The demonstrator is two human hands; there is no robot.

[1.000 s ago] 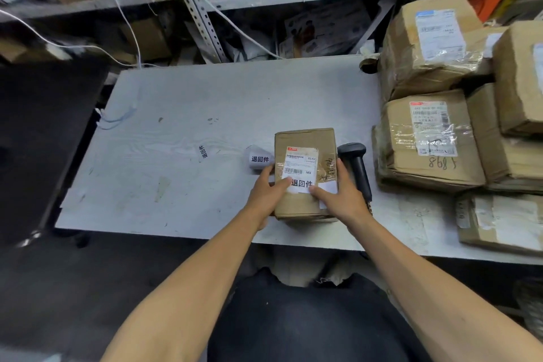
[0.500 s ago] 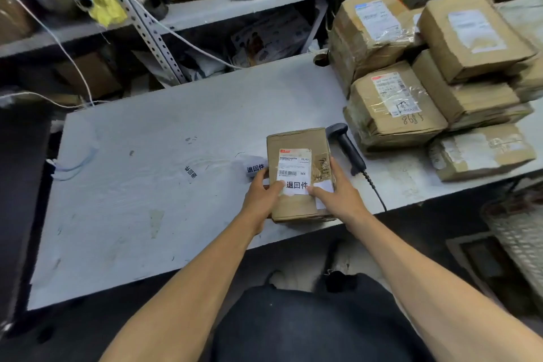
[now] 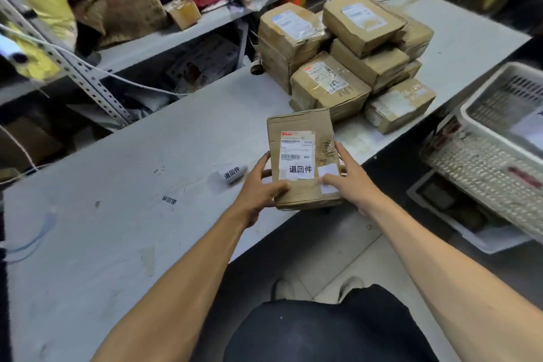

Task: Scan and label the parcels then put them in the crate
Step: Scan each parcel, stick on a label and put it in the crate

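You have the parcel (image 3: pixel 302 161) at the centre of the frame, at the near edge of the worktop (image 3: pixel 123 185), its return sticker (image 3: pixel 299 169) already on under the barcode. Your left hand (image 3: pixel 258 185) grips its left side, fingers curled round the edge and thumb on top; your right hand (image 3: pixel 346 179) holds the right side, fingers curled onto the face. Keep both grips firm and the labelled face up as you carry it to the white crate (image 3: pixel 499 114) at the right of the frame, passing below the stacked parcels (image 3: pixel 346 56) at upper centre.
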